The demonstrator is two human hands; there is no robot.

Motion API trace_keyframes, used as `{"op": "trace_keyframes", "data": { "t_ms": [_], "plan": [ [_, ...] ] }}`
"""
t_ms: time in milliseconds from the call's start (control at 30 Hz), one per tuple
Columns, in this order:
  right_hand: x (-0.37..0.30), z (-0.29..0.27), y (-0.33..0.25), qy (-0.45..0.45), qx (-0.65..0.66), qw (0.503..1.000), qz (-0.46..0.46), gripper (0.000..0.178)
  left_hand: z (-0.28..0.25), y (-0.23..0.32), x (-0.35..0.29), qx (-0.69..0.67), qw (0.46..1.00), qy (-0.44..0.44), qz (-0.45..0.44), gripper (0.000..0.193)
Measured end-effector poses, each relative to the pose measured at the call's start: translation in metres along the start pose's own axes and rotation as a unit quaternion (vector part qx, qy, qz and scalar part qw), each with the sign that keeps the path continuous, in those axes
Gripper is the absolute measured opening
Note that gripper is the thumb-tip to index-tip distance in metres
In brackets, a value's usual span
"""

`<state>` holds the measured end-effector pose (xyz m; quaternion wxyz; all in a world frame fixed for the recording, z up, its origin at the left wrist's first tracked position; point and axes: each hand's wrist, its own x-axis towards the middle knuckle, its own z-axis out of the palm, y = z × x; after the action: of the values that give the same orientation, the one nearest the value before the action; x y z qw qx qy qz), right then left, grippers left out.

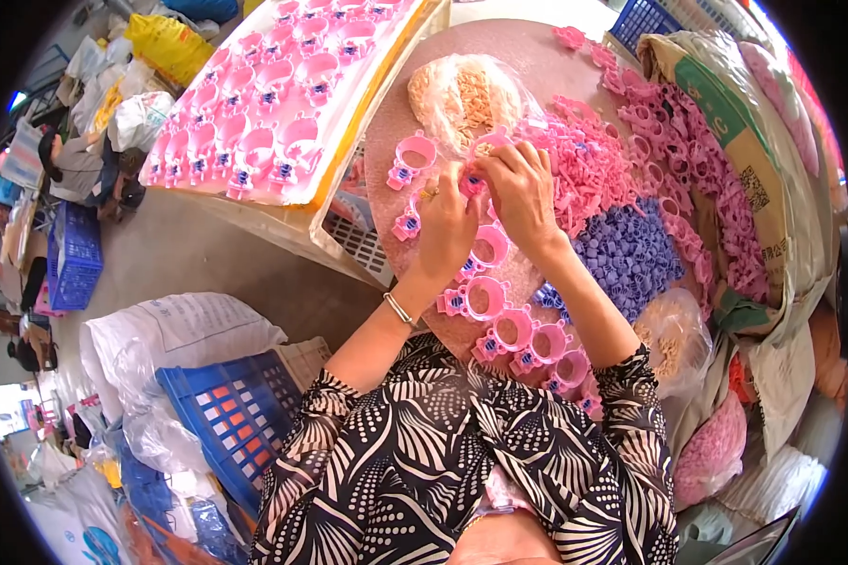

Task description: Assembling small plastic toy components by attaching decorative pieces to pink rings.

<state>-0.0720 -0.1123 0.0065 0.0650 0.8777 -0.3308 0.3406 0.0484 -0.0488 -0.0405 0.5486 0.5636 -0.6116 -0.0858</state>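
My left hand (449,226) and my right hand (526,196) meet over the round table (396,122), fingertips pinched together on a pink plastic ring part (476,182). My fingers cover much of it. Several finished-looking pink ring parts with blue pieces on them, such as this pink ring (486,280), curve in a row toward my body. Just right of my right hand lie a heap of small pink pieces (584,179) and a heap of blue pieces (628,252). Beyond my fingertips sits an open clear bag of small beige pieces (471,99).
At the left, a white tray (297,200) on a stand carries rows of pink rings. A large woven sack (725,113) spilling pink rings leans at the right. Below left are a blue crate (226,414) and a white sack (174,330). Another person (75,160) is at far left.
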Motion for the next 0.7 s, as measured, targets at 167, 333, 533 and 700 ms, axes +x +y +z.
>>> {"op": "trace_keyframes", "data": {
  "t_ms": [167, 333, 533, 700],
  "plan": [
    [0.011, -0.006, -0.003, -0.015, 0.022, 1.000, 0.014, 0.008, 0.003, -0.008, -0.006, -0.003, 0.999, 0.034, 0.038, 0.050],
    [0.012, 0.000, 0.013, -0.049, 0.076, 0.996, 0.002, 0.011, -0.004, 0.000, -0.005, -0.001, 1.000, -0.002, 0.009, 0.049],
    [0.021, 0.005, 0.016, -0.054, 0.001, 0.998, 0.020, 0.019, 0.003, -0.004, 0.008, 0.036, 0.998, -0.020, -0.051, 0.051],
    [0.037, 0.005, 0.056, -0.027, -0.011, 0.997, 0.076, 0.015, -0.005, -0.022, 0.016, 0.201, 0.979, -0.014, -0.001, 0.054]
  ]
}}
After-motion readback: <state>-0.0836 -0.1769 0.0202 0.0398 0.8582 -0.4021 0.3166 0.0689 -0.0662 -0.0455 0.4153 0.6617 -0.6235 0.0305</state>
